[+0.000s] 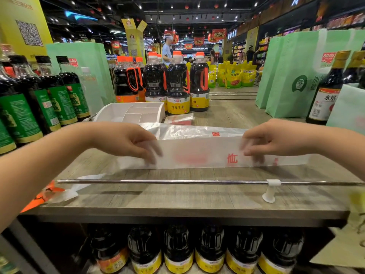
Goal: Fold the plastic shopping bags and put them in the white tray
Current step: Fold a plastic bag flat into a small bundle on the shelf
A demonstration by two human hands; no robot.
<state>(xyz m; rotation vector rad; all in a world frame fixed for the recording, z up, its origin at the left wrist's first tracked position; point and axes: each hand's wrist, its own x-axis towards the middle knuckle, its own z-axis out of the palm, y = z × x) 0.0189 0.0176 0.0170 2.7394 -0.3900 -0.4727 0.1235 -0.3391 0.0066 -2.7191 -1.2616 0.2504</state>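
A white plastic shopping bag with red print lies folded into a long strip across the wooden shelf top. My left hand pinches its left part, fingers curled down over the fold. My right hand pinches the right part the same way. The fingertips are blurred. The white tray, with dividers inside, stands behind my left hand. A small folded bag lies beside the tray. Another bag with orange print lies at the front left.
Soy sauce bottles stand behind the tray and dark green-labelled bottles line the left. Green tote bags and bottles stand at the right. A metal rail on a white post runs along the shelf front.
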